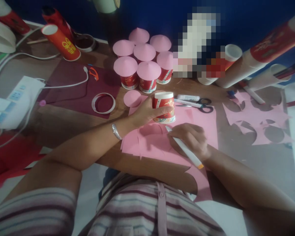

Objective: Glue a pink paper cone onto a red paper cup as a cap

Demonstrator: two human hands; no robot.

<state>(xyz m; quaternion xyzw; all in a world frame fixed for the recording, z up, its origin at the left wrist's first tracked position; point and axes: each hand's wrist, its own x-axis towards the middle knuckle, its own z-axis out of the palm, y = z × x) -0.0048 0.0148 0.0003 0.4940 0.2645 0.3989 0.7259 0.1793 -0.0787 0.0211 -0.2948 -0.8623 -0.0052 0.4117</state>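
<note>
1. Head view, centre of frame: we find a red cup (164, 99) held roughly vertical over pink sheets (152, 144). We cannot tell whether its lower edge touches the paper.
2. Left hand (147, 109), centre: curled partway, spread to the cup's width, thumb across the near wall; we cannot see all its fingers behind. We judge that this side hold steadies the cup and leaves its lower edge free.
3. Right hand (190, 136), right of centre: fingers bent closely round a white pen (186, 151), its tip pointing up and left, near the cup's lower edge. We take the slanted hold, close to the tip, as one for fine control.
4. Upper centre: we count seven pink cones (148, 69), red cups (147, 86) showing beneath the front ones. Clustered beyond the hands, they presumably leave working room.
5. Right of the cup: scissors (203, 107) and a white tube (188, 98) lie together, probably for easy reach.
6. Right of frame: pink scraps (258, 113) with rounded gaps lie apart from the sheets, likely put aside.
</note>
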